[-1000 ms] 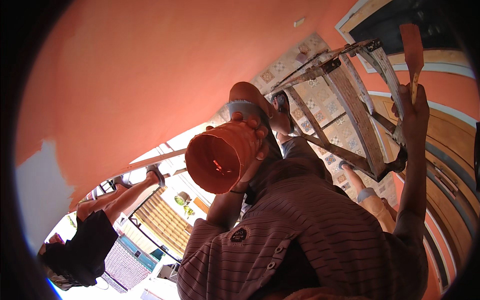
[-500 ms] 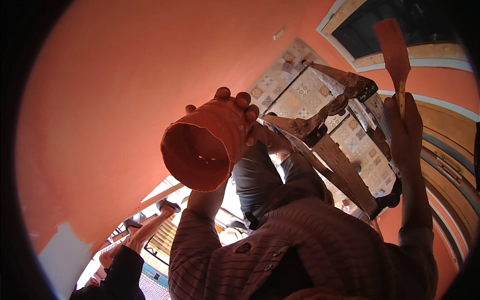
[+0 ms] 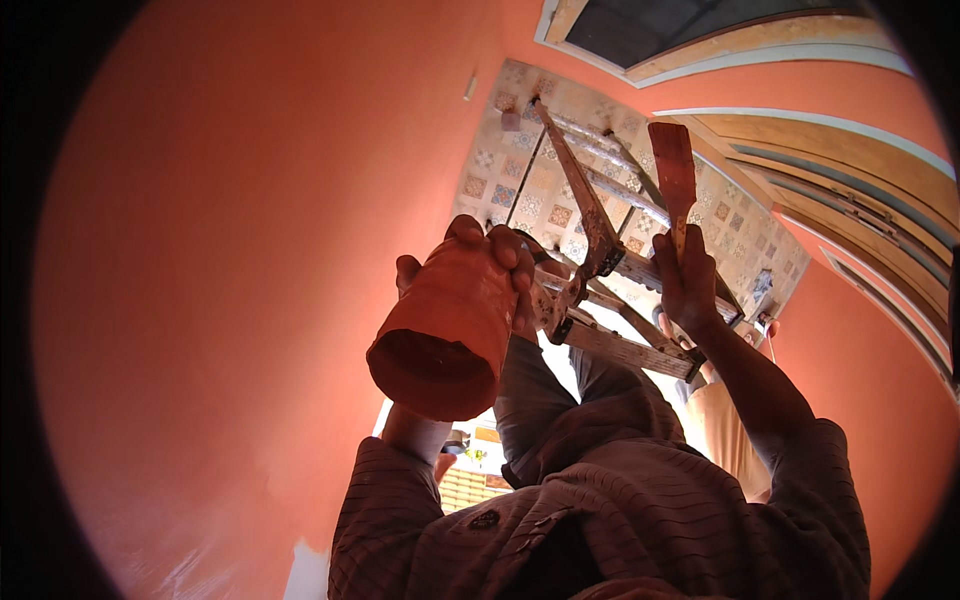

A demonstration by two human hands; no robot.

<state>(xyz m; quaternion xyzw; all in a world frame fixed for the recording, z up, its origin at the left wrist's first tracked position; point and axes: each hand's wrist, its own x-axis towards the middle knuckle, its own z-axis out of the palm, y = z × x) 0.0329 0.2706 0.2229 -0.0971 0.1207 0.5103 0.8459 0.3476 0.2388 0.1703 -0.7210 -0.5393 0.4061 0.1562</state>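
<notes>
My left hand [image 3: 505, 262] is wrapped round an orange, paint-coated container [image 3: 450, 325] with a ragged rim. Its open mouth faces the lower part of the view, and the inside is too dark to make out any paint. On the other side, my right hand [image 3: 688, 282] grips a flat paintbrush [image 3: 674, 165] by its pale handle. The brush points up, its wide head stained orange-red. Brush and container are apart, and neither touches the wall.
An orange wall [image 3: 240, 260] fills the left, with a whitish patch [image 3: 308, 570] low down. A paint-spattered stepladder [image 3: 590, 215] stands on patterned floor tiles [image 3: 560, 214]. A window [image 3: 690, 35] and wooden door [image 3: 850, 150] are at right. Tan cloth [image 3: 728, 435], apparently a person's, shows below the ladder.
The view has turned, so ladder and window sit farther left. My right hand and the brush have come inward, closer to the container. The container is slightly lower and farther right, its mouth less visible.
</notes>
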